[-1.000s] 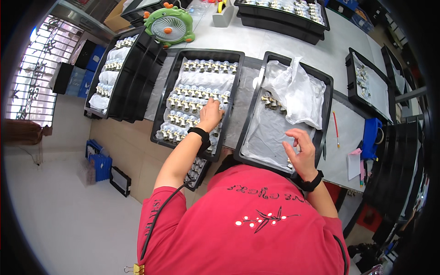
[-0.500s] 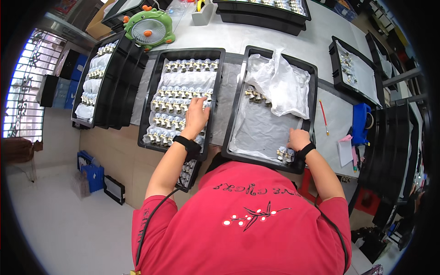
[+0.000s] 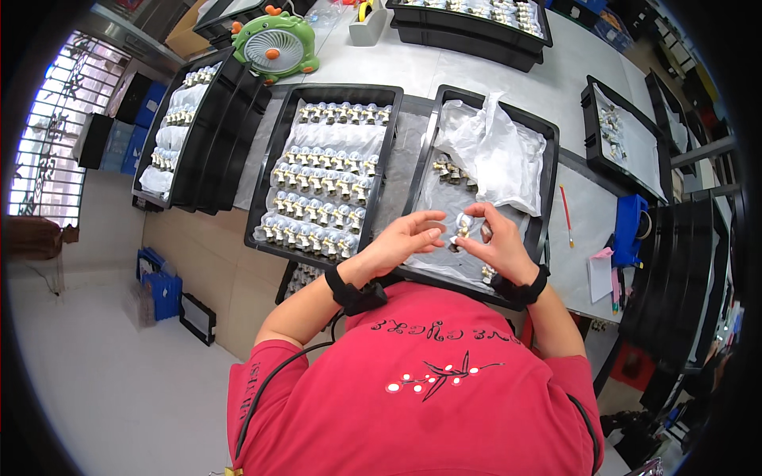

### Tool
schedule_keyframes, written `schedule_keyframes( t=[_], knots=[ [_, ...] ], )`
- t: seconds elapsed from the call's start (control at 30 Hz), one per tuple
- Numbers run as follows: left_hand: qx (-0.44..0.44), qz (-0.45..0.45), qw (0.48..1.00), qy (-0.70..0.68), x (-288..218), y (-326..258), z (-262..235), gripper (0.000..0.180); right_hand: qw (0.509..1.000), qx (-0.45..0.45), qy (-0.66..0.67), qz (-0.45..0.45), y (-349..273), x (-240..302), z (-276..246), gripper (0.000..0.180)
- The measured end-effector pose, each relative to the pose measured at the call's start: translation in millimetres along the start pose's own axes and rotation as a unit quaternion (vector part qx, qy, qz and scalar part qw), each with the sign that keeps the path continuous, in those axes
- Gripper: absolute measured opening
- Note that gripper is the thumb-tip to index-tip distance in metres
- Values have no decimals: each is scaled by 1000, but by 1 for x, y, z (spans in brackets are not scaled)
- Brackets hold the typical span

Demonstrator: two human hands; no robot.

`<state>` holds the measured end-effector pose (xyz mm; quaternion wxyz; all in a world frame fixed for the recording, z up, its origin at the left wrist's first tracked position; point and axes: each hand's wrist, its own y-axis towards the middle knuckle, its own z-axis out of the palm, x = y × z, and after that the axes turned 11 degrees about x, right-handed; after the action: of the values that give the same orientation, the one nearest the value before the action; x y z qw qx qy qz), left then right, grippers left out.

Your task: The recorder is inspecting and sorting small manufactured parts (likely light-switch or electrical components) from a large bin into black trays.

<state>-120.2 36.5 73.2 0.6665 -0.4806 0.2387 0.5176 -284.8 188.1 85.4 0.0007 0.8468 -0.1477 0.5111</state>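
Observation:
My right hand [image 3: 506,247] pinches a small white-and-gold figurine [image 3: 463,225] between thumb and fingers, over the near part of a black tray [image 3: 553,151]. Facing it from the left, my left hand [image 3: 406,239] is empty, its thumb and fingers apart. Crumpled white sheeting [image 3: 508,159] covers the far part of that tray, with a few figurines [image 3: 451,170] showing beside it. Near my right wrist another figurine [image 3: 487,272] lies partly hidden. To the left, a second black tray [image 3: 388,147] holds several rows of similar figurines [image 3: 321,182] on white sheeting.
Stacked black trays [image 3: 214,135] stand at the left, beside a green animal-shaped fan [image 3: 274,46]. More filled trays [image 3: 476,36] sit at the back. A red brush [image 3: 566,214], a blue tape dispenser [image 3: 629,230] and another tray [image 3: 591,131] lie to the right.
My left hand has left the rows in the left tray and come over the right tray. My right hand has lifted a figurine from the near corner and moved toward the left hand.

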Motion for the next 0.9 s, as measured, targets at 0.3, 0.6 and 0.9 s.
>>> schedule_keyframes(
  t=[0.3, 0.6, 0.9],
  knots=[
    [126, 49, 981, -136, -27, -6, 38, 45, 987, -36, 41, -153, -22, 31, -6, 63],
    [141, 57, 979, -138, -33, -14, 48, 44, 977, -56, 28, -206, -29, 28, 3, 79],
    [85, 109, 989, -58, -24, -16, 54, 60, 976, -74, 31, -203, -31, 28, 8, 76]
  ],
)
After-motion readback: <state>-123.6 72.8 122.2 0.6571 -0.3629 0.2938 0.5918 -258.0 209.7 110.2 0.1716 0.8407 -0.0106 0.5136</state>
